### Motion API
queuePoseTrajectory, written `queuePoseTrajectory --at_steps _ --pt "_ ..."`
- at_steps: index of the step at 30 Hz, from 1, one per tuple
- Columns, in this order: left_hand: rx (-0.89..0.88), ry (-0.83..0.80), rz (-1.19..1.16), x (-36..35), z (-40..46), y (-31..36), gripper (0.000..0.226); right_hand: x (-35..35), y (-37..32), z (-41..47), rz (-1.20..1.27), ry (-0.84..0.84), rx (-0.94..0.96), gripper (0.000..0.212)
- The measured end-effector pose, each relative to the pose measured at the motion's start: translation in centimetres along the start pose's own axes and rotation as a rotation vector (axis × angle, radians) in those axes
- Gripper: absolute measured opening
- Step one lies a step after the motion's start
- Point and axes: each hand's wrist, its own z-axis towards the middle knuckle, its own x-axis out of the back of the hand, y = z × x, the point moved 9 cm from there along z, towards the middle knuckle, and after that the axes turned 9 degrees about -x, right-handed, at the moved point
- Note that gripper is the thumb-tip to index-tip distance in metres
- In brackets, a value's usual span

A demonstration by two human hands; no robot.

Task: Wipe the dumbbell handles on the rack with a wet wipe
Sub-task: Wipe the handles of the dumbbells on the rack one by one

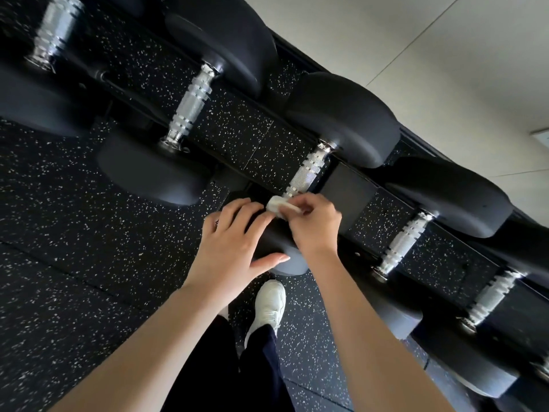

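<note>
Nearest the camera, a white lace-up sneaker stands on the black rubber floor flecked with white, below dark trousers. Above it, the left hand lies spread with straight fingers on the black rounded end weight of a dumbbell — resting there, not gripping. Just beside it, the right hand pinches a small crumpled white wet wipe between curled fingers and thumb. The wipe sits at the near end of that dumbbell's knurled chrome handle, touching it or all but touching; the blur hides which. The left fingertips reach almost to the wipe. Further dumbbells with the same silver handles lie side by side along the black metal rack — to either side of the hands. Beyond the rack, pale floor tiles run to the far edge.
</note>
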Motion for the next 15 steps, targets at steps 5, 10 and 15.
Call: queuePoseTrajectory --at_steps 5,10,15 --pt "0.009 -0.013 0.001 -0.1 -0.1 0.1 0.064 -0.1 1.1 0.4 -0.066 -0.147 -0.068 0.007" --pt "0.02 -0.013 0.003 -0.1 -0.1 0.1 0.064 -0.3 3.0 0.5 -0.016 -0.199 -0.165 0.009" --pt "0.019 -0.009 0.011 -0.2 -0.2 0.2 0.064 -0.8 4.1 0.7 0.159 -0.26 -0.262 0.018"
